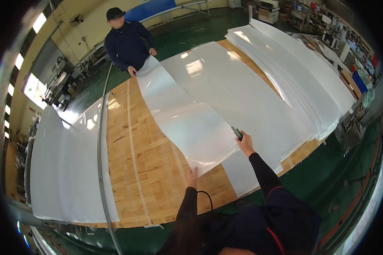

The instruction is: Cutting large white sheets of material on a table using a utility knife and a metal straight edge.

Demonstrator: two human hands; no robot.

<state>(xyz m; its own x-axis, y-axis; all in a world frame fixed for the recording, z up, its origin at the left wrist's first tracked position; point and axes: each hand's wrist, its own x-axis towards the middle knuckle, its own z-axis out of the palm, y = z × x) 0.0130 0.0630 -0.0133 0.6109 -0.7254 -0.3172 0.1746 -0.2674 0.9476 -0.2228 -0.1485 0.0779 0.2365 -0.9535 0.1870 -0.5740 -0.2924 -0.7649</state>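
A long, glossy white plastic sheet (pixel 187 123) stretches across the wooden table, raised and bowed between me and a co-worker. My left hand (pixel 192 177) grips its near left corner, fingers closed on the edge. At the near right corner, my right hand (pixel 245 143) is closed around a green utility knife (pixel 237 133), close against the sheet's edge; whether it pinches the sheet too is hidden. The co-worker (pixel 130 42), in dark clothes and a cap, holds the far end with both hands. Beneath it to the right lies a flat stack of similar sheets (pixel 259 110).
Bare wood of the table (pixel 132 170) shows left of the sheet. A long metal bar (pixel 101 165) crosses the table there, beside another white sheet (pixel 68 170). A tall stack of sheets (pixel 302 72) with curling edges covers the far right. Green floor (pixel 340 182) surrounds the table.
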